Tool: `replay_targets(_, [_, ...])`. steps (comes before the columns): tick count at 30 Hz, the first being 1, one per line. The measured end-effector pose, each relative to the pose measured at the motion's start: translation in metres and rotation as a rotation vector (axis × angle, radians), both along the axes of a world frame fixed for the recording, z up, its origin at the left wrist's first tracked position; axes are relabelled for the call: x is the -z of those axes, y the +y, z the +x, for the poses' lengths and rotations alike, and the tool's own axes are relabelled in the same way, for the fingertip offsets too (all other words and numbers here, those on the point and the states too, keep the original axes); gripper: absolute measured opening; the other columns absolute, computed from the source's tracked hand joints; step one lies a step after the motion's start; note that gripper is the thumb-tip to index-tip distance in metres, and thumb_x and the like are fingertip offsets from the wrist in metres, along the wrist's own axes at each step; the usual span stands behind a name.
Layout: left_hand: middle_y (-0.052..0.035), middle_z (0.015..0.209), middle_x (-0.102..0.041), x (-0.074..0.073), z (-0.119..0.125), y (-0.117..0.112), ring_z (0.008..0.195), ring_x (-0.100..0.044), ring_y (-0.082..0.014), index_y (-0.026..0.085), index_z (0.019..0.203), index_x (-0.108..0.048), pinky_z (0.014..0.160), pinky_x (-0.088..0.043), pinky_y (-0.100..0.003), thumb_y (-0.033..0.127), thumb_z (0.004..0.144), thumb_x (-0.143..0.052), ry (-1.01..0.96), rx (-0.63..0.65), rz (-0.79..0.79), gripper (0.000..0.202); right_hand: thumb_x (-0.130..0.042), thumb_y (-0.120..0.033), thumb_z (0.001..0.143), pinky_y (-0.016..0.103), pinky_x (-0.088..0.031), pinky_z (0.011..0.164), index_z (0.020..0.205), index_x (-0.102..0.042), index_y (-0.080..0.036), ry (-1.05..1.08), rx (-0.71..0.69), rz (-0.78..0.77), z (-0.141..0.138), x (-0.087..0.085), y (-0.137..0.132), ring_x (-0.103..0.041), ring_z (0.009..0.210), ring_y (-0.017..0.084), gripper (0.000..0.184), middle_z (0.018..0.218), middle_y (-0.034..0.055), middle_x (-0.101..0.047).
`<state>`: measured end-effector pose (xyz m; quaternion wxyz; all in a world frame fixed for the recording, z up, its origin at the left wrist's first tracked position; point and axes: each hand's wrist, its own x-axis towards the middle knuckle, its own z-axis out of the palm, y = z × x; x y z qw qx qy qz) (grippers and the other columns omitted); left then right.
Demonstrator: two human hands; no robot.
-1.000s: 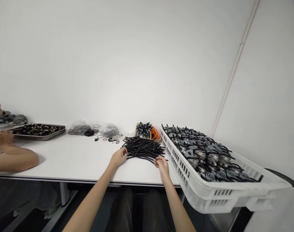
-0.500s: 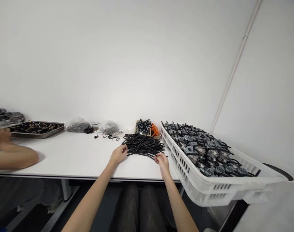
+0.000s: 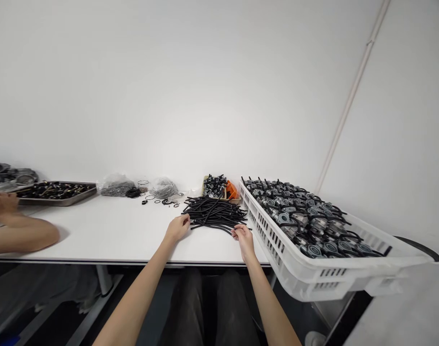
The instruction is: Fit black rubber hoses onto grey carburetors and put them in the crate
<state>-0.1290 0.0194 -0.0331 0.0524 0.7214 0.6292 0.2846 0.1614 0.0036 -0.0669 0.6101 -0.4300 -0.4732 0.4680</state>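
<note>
A pile of short black rubber hoses (image 3: 214, 214) lies on the white table (image 3: 114, 235) in front of me. My left hand (image 3: 176, 228) rests at the pile's left end, its fingers curled and touching the hose ends. At the pile's right end my right hand (image 3: 244, 236) pinches hose tips between its fingertips. Just right of that hand stands a white slotted crate (image 3: 313, 276) heaped with grey metal parts that carry black hoses.
Behind the hoses sits a small box of black parts (image 3: 215, 186) with an orange piece. Bags of small parts and loose black rings (image 3: 157, 202) lie further left. A metal tray (image 3: 56, 192) stands far left, by another person's forearm (image 3: 22, 233).
Both hands have stayed at the ends of the hose pile with only small finger shifts. The other person's raised hand at the far left is gone from view.
</note>
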Motion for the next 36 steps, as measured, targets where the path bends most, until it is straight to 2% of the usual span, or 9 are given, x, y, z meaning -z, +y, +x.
replay_targets(7, [-0.0084,0.115,-0.062,-0.0006,0.0015,0.0000,0.096,-0.063,-0.0194,0.016,0.118,-0.057,0.082,-0.055,-0.040,0.035,0.092,-0.056,-0.038,-0.017,0.000,0.033,-0.058,-0.033,0.092,0.038,-0.056,0.079,0.115,-0.059,-0.016,0.008,-0.004,0.008,-0.0003,-0.0015,-0.0015,-0.064,0.093,0.019,0.029,0.113,0.0074,-0.063])
replay_targets(22, [-0.0084,0.117,-0.062,-0.0041,0.0048,-0.0019,0.099,-0.062,-0.0196,0.017,0.116,-0.059,0.085,-0.054,-0.041,0.035,0.092,-0.056,0.013,0.106,-0.029,0.030,-0.058,-0.034,0.092,0.040,-0.056,0.081,0.116,-0.058,-0.016,-0.006,0.001,0.000,-0.0007,-0.0041,-0.0037,-0.064,0.096,0.020,0.030,0.115,0.0077,-0.063])
replay_targets(36, [-0.0084,0.115,-0.062,-0.0045,0.0053,-0.0019,0.096,-0.063,-0.0193,0.016,0.117,-0.058,0.082,-0.055,-0.040,0.036,0.092,-0.056,-0.064,-0.009,0.012,0.032,-0.058,-0.034,0.092,0.040,-0.056,0.081,0.116,-0.059,-0.017,0.006,-0.008,0.015,-0.0003,-0.0016,-0.0020,-0.064,0.096,0.020,0.029,0.115,0.0077,-0.063])
